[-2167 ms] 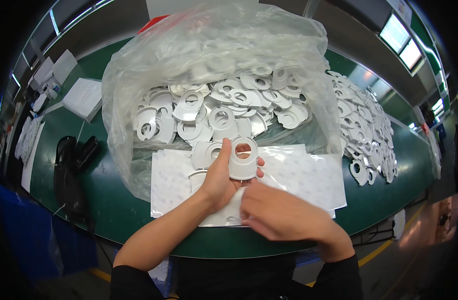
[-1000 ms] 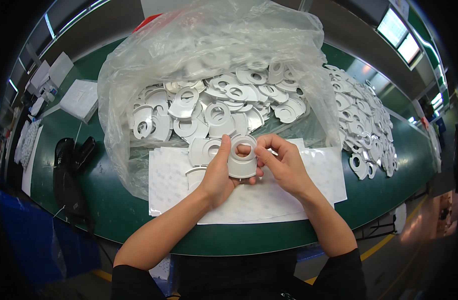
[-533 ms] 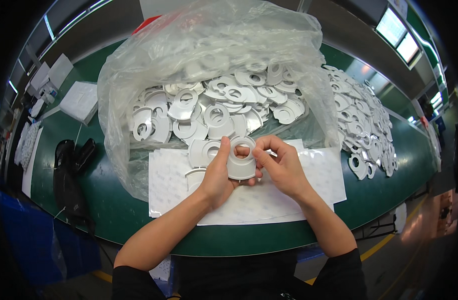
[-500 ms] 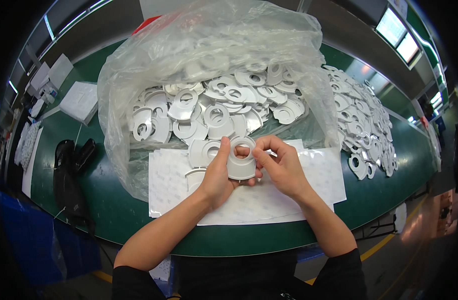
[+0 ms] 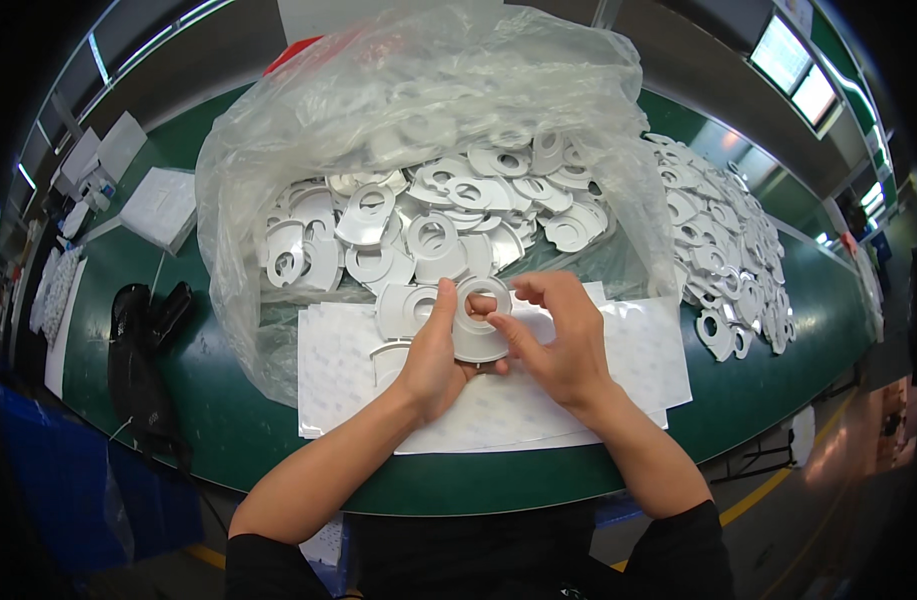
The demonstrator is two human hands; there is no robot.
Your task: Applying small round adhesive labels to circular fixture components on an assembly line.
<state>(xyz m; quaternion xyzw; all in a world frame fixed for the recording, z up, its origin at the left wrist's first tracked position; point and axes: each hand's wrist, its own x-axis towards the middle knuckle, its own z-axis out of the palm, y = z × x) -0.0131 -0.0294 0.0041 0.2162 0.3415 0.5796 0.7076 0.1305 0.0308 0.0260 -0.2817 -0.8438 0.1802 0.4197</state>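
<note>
A white, flat plastic part with a round hole and a raised rim (image 5: 481,343) is gripped in my left hand (image 5: 433,360); the thumb lies along its left edge and the fingers pass underneath, showing through the hole. At its right side is my right hand (image 5: 566,345), thumb and index finger apart. That thumb tip lies over the part's face beside the hole; whether it presses on it I cannot tell. Two similar parts, one upper (image 5: 396,311) and one lower (image 5: 388,366), rest on the white sheets (image 5: 538,420) to the left of the held one.
Behind my hands, a large clear plastic bag (image 5: 408,95) lies open with many loose white parts (image 5: 433,235) inside. Another heap of parts (image 5: 723,240) covers the table's right side. A black strapped item (image 5: 138,365) and a white flat package (image 5: 160,207) sit on the green table (image 5: 228,440) at left.
My right hand's fingers have come away from the held part's right edge, and its thumb has shifted left over the part's face. The left hand keeps its grip nearly in place.
</note>
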